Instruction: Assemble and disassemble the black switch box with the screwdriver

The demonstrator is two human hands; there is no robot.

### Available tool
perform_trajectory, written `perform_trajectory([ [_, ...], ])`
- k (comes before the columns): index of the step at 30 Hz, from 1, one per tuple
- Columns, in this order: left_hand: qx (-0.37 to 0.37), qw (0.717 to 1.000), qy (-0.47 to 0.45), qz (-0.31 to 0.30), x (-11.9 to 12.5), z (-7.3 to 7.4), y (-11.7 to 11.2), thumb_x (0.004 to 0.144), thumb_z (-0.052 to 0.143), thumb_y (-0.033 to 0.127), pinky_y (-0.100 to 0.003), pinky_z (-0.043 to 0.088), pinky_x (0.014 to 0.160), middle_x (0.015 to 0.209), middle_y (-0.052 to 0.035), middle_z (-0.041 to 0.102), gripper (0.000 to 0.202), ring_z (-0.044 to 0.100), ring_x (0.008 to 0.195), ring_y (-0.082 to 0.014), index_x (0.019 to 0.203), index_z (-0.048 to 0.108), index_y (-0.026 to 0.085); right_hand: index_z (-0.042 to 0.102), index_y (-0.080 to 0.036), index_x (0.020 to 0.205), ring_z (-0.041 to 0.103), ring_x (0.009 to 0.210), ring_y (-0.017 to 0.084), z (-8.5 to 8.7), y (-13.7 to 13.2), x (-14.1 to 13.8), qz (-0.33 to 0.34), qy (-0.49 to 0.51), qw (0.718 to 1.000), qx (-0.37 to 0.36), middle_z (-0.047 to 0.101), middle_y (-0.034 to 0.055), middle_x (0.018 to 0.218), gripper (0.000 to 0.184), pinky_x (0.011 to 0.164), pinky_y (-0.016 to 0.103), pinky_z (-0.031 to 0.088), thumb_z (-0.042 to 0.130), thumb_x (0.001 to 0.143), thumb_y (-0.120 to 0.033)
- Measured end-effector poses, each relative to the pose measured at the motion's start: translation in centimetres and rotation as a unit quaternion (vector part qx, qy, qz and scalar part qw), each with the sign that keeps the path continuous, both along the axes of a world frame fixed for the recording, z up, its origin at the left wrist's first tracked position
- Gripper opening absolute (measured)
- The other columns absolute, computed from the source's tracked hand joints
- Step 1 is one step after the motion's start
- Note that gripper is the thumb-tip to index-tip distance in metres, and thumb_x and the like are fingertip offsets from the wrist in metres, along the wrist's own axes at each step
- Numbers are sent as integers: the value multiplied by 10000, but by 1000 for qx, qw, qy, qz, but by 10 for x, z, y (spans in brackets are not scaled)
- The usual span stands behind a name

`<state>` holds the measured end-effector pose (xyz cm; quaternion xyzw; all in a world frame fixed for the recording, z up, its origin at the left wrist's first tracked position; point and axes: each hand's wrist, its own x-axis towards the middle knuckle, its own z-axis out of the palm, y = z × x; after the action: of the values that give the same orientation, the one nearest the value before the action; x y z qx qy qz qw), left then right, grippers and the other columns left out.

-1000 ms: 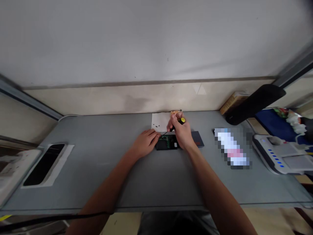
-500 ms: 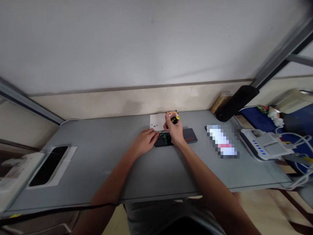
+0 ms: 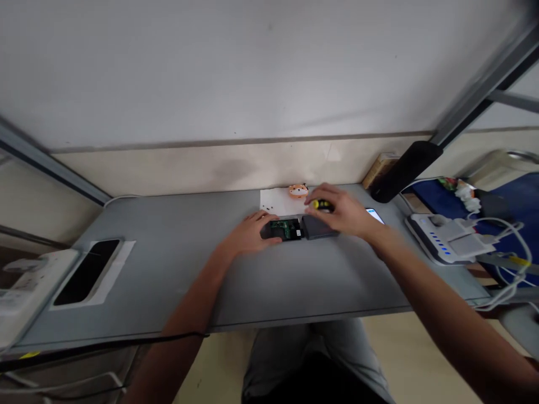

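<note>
A small black device with a green circuit board (image 3: 287, 229) lies on the grey table (image 3: 269, 280). My left hand (image 3: 251, 233) rests flat at its left end, fingers touching it. A dark grey cover (image 3: 316, 227) lies just right of the board. Over that cover my right hand (image 3: 344, 214) is closed round a screwdriver with a yellow and black handle (image 3: 322, 205). Behind them a white sheet of paper (image 3: 280, 201) carries several tiny black screws (image 3: 269, 209) and a small orange figurine (image 3: 298, 191).
A phone (image 3: 374, 215) lies right of my right hand. A black lamp head (image 3: 405, 171) and a white device with blue lights (image 3: 446, 242) stand at the right, with cables. At the left a black slab on white paper (image 3: 87, 270) lies beside a white power strip (image 3: 25, 283).
My right hand has lifted the screwdriver off the circuit board and moved right, over the dark cover. The view has shifted; my left hand stays at the board.
</note>
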<state>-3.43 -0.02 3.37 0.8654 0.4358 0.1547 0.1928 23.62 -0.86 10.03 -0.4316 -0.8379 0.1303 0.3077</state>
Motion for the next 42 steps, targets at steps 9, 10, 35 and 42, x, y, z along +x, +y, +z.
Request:
perform_trajectory([
  [9,-37,998,-44,-16,-9,-8,4,792,783,274,-514,472,1099,1400,-96,616,661,551,1325,-348,1415,564,301,694,-267,1208,693,803,209,-23,-6,42,-12,-221,959,-175,665,77,1290,380,734,336,502,686,851,-397],
  [10,-45,998,-47,-13,-9,-9,4,793,786,272,-516,470,1103,1398,-97,617,668,551,1326,-346,1421,560,300,704,-262,1189,698,870,226,-23,-2,43,-9,-197,961,-196,678,78,1256,383,780,343,512,690,844,-427],
  [35,-42,998,-36,-1,14,-14,-1,761,863,358,-495,423,1150,1430,-89,594,804,529,1344,-325,1466,483,286,697,-228,951,683,984,210,5,13,-32,111,70,991,26,710,76,1061,216,866,362,535,567,991,-395],
  [42,36,997,-55,-43,16,-13,-6,832,775,320,-493,484,1081,1273,-95,662,444,597,1229,-306,1238,615,240,623,-236,756,489,504,131,13,29,-21,-143,415,897,59,517,13,642,663,477,293,369,241,981,-728],
])
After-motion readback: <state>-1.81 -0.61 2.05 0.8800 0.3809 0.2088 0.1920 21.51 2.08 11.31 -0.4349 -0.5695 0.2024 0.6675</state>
